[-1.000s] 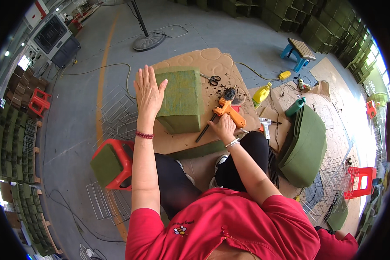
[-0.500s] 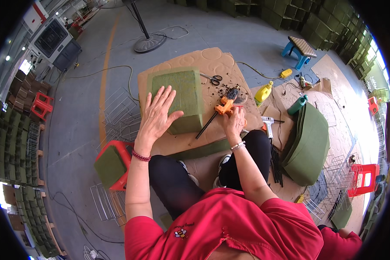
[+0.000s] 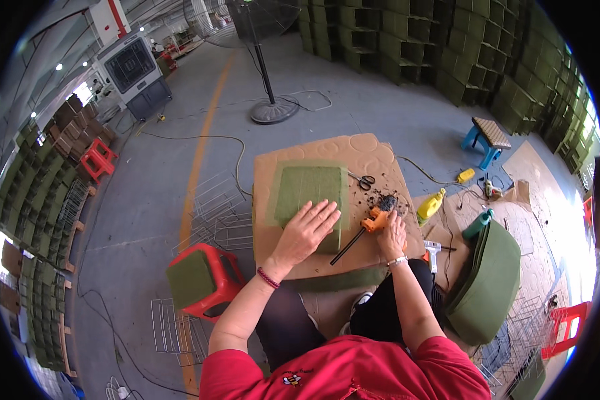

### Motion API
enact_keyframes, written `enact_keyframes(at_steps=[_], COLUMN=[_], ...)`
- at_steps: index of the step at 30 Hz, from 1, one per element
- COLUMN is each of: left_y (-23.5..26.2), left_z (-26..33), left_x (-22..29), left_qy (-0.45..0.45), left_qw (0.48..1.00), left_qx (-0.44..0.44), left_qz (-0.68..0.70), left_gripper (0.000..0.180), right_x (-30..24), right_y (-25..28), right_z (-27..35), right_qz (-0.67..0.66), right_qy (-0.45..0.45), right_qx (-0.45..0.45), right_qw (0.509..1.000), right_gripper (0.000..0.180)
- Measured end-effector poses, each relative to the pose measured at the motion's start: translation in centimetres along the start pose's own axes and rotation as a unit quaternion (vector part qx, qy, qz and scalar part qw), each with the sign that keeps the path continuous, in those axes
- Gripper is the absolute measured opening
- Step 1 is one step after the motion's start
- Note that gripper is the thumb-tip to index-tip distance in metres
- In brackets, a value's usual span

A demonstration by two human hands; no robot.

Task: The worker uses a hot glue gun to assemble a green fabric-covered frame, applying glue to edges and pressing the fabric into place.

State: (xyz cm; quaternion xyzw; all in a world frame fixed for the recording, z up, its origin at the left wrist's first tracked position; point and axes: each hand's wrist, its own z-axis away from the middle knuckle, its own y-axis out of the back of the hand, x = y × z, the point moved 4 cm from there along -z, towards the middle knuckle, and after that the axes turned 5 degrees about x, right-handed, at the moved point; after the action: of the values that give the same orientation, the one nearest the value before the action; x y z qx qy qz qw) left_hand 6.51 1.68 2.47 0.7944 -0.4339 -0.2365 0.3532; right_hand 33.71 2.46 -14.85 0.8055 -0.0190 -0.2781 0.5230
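Note:
A green fabric-covered box (image 3: 310, 190) sits on a cardboard-topped work surface (image 3: 273, 260) in front of me. My left hand (image 3: 308, 230) lies on the near part of its top, fingers stretched out and palm down. To the right, my right hand (image 3: 393, 237) closes on the orange glue gun (image 3: 376, 219), whose far end lies by a dark clump (image 3: 387, 203). A long black glue stick (image 3: 348, 247) sticks out of the gun toward me. Black-handled scissors (image 3: 365, 181) lie beyond, among dark crumbs; the right fingertips are partly hidden.
A yellow bottle (image 3: 431, 206), a teal bottle (image 3: 478, 224) and a white glue gun (image 3: 433, 254) are on the right, near stacked green panels (image 3: 490, 280). A red stool (image 3: 227, 283) bears a green panel at left. A fan base (image 3: 274, 111) and cables occupy the floor.
My left hand has slid nearer and rightward over the box top. My right hand stays at the orange glue gun. The view has tilted up, showing more of the far floor.

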Motion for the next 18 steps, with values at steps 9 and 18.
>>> enact_keyframes(at_steps=[9,18], left_y=[-1.0,-0.9], left_z=[0.3,0.0], left_x=[0.4,0.3], left_qy=[-0.002,0.03], left_qw=[0.993,0.976], left_qx=[0.115,0.21], left_qz=[-0.008,0.06], left_gripper=[0.036,0.028], right_x=[0.7,-2.5], right_y=[8.6,13.0], right_z=[-2.6,1.1], right_qz=[-0.507,-0.759], right_qy=[-0.083,-0.133], right_qx=[-0.007,-0.231], right_qw=[0.858,0.594], right_gripper=[0.032,0.044])
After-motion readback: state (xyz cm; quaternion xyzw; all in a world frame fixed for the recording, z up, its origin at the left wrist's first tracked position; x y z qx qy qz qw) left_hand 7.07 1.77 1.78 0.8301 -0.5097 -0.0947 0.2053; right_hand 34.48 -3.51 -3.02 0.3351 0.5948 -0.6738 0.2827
